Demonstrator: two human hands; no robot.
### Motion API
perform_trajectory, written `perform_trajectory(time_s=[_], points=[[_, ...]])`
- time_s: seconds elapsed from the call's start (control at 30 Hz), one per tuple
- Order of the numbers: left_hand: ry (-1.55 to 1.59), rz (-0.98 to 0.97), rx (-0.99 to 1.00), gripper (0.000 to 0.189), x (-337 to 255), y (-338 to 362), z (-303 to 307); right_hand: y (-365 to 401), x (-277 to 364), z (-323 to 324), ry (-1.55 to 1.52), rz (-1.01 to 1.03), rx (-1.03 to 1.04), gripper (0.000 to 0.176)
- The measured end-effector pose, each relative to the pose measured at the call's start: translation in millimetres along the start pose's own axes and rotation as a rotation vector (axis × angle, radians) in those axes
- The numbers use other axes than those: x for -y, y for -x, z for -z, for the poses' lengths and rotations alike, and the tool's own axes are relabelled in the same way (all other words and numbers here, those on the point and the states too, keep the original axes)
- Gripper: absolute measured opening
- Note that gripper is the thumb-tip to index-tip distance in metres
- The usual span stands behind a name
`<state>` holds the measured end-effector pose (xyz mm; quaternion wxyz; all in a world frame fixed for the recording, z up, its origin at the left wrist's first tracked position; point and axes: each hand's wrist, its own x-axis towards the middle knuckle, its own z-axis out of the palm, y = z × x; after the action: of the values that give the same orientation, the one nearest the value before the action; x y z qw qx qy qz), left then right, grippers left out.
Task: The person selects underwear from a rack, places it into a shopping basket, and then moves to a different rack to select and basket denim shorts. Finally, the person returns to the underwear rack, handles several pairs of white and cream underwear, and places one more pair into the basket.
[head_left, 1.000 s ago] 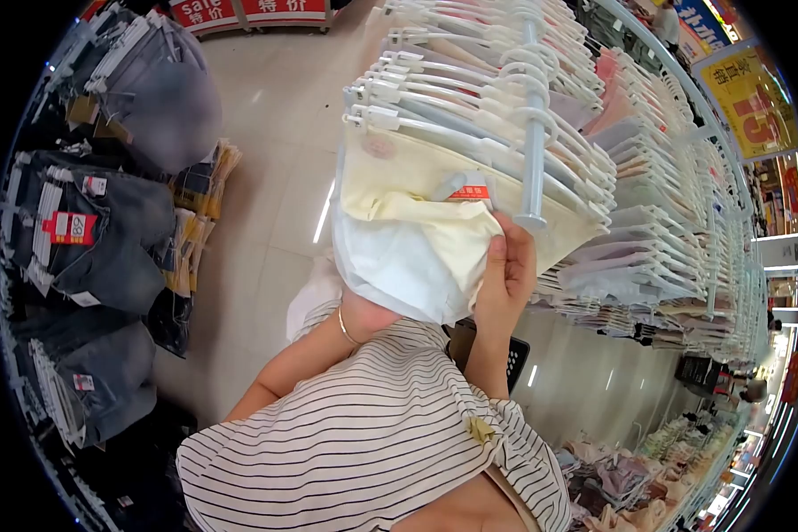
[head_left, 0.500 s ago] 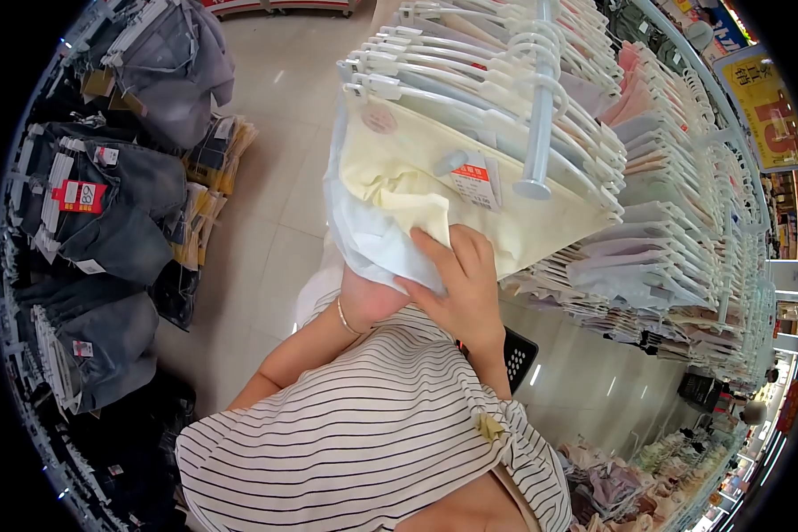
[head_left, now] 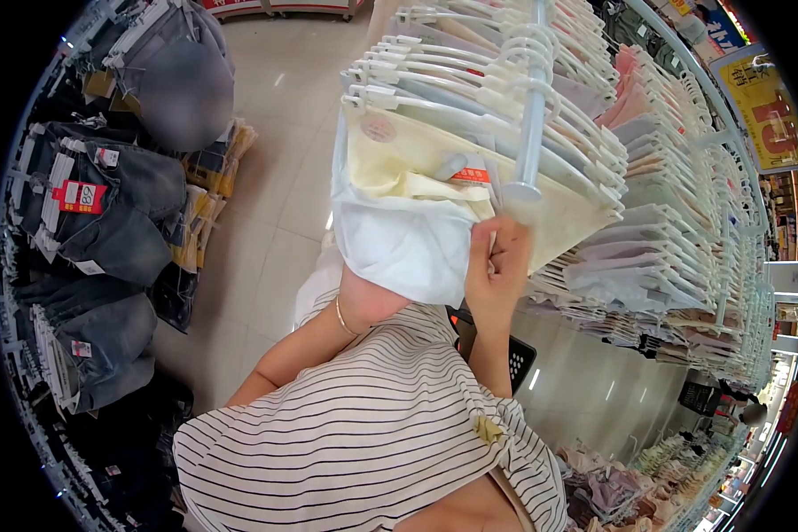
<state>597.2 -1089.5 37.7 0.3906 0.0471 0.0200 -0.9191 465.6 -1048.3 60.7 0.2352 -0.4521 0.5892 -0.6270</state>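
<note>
Pale yellow briefs [head_left: 559, 222] hang at the front of a rack on a clear plastic hanger. A light blue-white pair of briefs [head_left: 408, 248] is turned up over their lower part. My right hand [head_left: 501, 266] is closed at the right edge of the light blue briefs, its fingers curled and thumb up. My left hand [head_left: 372, 303] is beneath the light blue cloth, with its fingers hidden; a bracelet [head_left: 344, 319] circles the wrist. A red and white price tag [head_left: 472, 175] lies against the yellow cloth, partly covered.
A metal rack arm [head_left: 530, 133] holds several more hangers behind. Further racks of pastel underwear [head_left: 656, 257] line the right side. Denim garments [head_left: 115, 204] hang at the left. A black basket [head_left: 522, 359] is below my right arm, above the tiled floor [head_left: 275, 160].
My right hand has moved right and slightly up, drawing the light blue cloth across the yellow briefs. More of the light blue cloth shows, and the price tag is more covered.
</note>
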Motion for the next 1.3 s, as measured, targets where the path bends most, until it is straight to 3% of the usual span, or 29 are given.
perform_trajectory(time_s=[0.13, 0.2, 0.27, 0.33, 0.37, 0.43, 0.53, 0.63, 0.73, 0.83, 1.03, 1.13, 1.3], points=[[0.110, -0.006, 0.084, 0.057, -2, -1, 11, 5, 0, 5, 0.359, 0.358, 0.334, 0.025], [-0.562, -0.203, 0.088, 0.056, -1, 5, 22, 9, 13, -3, 0.463, 0.446, 0.401, 0.029], [-0.610, -0.218, 0.151, 0.056, -4, 6, 30, 14, 21, -12, 0.537, 0.495, 0.393, 0.029], [-0.030, -0.049, 0.263, 0.055, -9, 1, 30, 18, 15, -16, 0.557, 0.532, 0.357, 0.026], [-0.003, -0.012, 0.263, 0.056, -8, 1, 29, 19, 10, -17, 0.554, 0.550, 0.333, 0.024], [0.051, 0.059, 0.263, 0.057, -5, 3, 14, 22, 5, -16, 0.469, 0.373, 0.266, 0.018], [-0.142, 0.016, 0.162, 0.058, 4, 9, 12, 18, 5, -14, 0.338, 0.102, 0.148, 0.012], [-1.771, -0.254, 0.198, 0.056, -4, 5, 18, 6, 6, -10, 0.227, -0.019, 0.083, 0.016], [-0.609, -0.027, 0.056, 0.059, 2, 14, 15, 2, 5, -8, 0.121, -0.113, 0.079, 0.019], [-0.561, -0.068, 0.084, 0.055, 3, 17, 16, 1, -1, -6, 0.041, -0.184, 0.109, 0.020], [-0.697, -0.088, -0.259, 0.042, 1, 16, 27, 0, -1, 1, -0.133, -0.257, 0.196, 0.017], [-0.754, -0.073, -0.269, 0.038, 1, 19, 35, 0, 2, 3, -0.192, -0.265, 0.207, 0.015], [-0.877, -0.123, -0.198, 0.050, -1, 19, 48, 6, 4, 3, -0.159, -0.238, 0.226, 0.013]])
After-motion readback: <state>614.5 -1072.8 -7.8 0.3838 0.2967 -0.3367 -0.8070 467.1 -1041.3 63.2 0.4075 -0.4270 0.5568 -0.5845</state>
